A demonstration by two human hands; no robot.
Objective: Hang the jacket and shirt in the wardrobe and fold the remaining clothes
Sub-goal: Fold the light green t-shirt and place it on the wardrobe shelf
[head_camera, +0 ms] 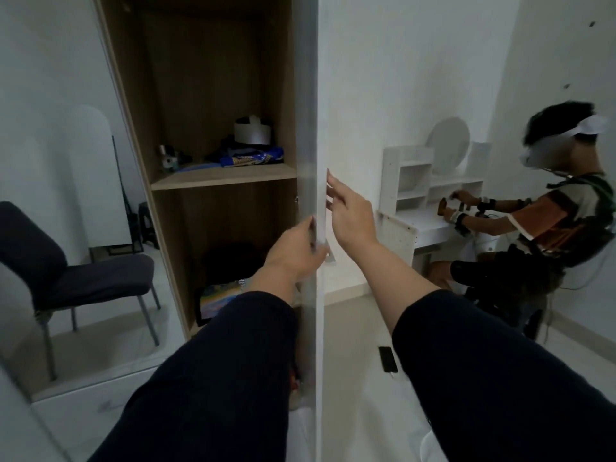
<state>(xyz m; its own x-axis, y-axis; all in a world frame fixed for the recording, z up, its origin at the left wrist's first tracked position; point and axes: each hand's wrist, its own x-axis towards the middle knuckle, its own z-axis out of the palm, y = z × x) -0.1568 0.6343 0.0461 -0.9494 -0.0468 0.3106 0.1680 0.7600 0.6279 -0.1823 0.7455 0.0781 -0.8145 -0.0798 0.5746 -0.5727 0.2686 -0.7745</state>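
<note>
Swinging the wardrobe door (311, 128) is my read of this step: my left hand (295, 253) curls its fingers round the door's edge while my right hand (350, 215) lies flat, fingers straight, against its white outer face, probably to steady the panel. The wardrobe (213, 95) stands open just left of the door, its shelf (223, 176) holding folded blue cloth (253, 156) and small items; no jacket or shirt is in view. Beyond, a dark chair (66, 268) sits left, a phone (387, 359) lies on the floor, and a seated person (533, 221) works at a white desk (433, 208), well clear of the door.
</note>
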